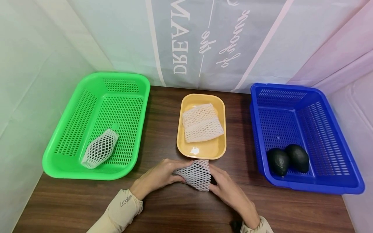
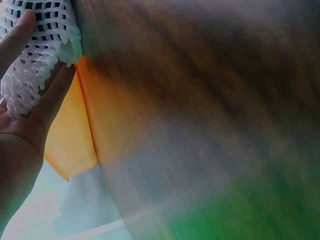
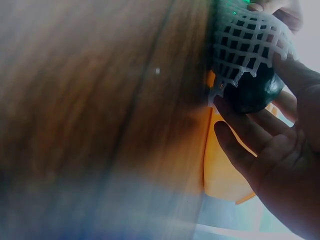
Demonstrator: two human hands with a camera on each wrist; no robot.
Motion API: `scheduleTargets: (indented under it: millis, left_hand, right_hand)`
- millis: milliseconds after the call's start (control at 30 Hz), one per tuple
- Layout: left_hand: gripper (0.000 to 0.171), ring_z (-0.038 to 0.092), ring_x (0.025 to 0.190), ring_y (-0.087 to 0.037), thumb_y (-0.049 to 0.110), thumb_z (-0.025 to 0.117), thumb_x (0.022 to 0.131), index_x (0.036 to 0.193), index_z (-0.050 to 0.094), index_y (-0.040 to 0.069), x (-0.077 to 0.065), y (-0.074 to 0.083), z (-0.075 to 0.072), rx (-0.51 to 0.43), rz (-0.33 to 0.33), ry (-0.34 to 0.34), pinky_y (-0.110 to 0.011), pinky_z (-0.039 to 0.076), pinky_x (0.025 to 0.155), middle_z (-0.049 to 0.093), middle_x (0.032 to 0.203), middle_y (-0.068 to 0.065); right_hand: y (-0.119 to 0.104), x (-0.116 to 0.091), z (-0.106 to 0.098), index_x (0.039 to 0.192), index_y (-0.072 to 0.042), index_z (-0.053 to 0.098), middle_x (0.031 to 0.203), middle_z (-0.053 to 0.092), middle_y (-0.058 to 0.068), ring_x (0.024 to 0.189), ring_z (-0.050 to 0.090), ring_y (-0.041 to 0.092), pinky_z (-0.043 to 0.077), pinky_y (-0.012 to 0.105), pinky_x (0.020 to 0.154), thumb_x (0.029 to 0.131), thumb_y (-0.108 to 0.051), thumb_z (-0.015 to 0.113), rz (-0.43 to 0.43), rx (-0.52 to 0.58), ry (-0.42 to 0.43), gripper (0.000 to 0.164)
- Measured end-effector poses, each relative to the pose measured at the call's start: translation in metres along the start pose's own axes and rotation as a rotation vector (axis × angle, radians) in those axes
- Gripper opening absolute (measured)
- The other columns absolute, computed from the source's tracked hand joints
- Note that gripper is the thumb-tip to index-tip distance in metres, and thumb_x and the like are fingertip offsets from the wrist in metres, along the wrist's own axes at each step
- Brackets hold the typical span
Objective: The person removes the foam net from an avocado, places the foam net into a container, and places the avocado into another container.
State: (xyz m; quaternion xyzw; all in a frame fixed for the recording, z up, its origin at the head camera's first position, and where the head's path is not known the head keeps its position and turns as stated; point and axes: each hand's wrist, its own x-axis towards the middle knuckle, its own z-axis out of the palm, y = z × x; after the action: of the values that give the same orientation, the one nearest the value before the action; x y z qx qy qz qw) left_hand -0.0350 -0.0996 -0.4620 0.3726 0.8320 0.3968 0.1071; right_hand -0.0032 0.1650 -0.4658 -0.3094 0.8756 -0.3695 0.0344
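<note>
A white foam net sleeve (image 1: 196,174) is between my two hands, in front of the yellow tray, with a dark avocado (image 3: 255,92) partly inside it. My left hand (image 1: 161,176) grips the narrower left end of the sleeve between thumb and fingers. At the wide right end, my right hand (image 1: 227,187) holds the avocado, fingers and thumb on either side of its bare end. The right wrist view shows that rounded end sticking out of the net's opening. Netting covers the rest of the fruit.
A yellow tray (image 1: 201,151) with flat foam net sleeves (image 1: 202,124) stands just beyond my hands. On the left, a green basket (image 1: 125,106) contains one netted avocado (image 1: 101,149). The blue basket (image 1: 281,124) on the right holds two bare avocados (image 1: 296,158). Behind is a printed cloth (image 1: 131,42).
</note>
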Motion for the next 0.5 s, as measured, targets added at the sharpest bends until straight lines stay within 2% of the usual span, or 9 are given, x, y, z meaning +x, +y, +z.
scheduleTargets:
  millis: [300, 500]
  left_hand:
    - [0.057, 0.068, 0.114, -0.018, 0.020, 0.075, 0.085, 0.138, 0.058, 0.008, -0.0002, 0.0010, 0.0000, 0.007, -0.006, -0.003, -0.026, 0.053, 0.096, 0.068, 0.127, -0.007]
    - [0.050, 0.069, 0.111, -0.017, 0.016, 0.073, 0.088, 0.135, 0.061, 0.009, -0.0008, 0.0023, -0.0005, 0.028, 0.014, 0.026, -0.026, 0.054, 0.094, 0.070, 0.124, -0.007]
  right_hand:
    - [0.0018, -0.0004, -0.0008, 0.132, -0.007, 0.060, 0.131, 0.064, 0.007, 0.121, 0.062, 0.024, 0.052, 0.038, 0.098, 0.081, -0.005, 0.079, -0.021, -0.022, 0.017, 0.054]
    - [0.0008, -0.0040, -0.0070, 0.130, -0.007, 0.060, 0.130, 0.063, 0.005, 0.120, 0.061, 0.021, 0.053, 0.040, 0.097, 0.080, -0.006, 0.079, 0.001, -0.097, -0.001, 0.053]
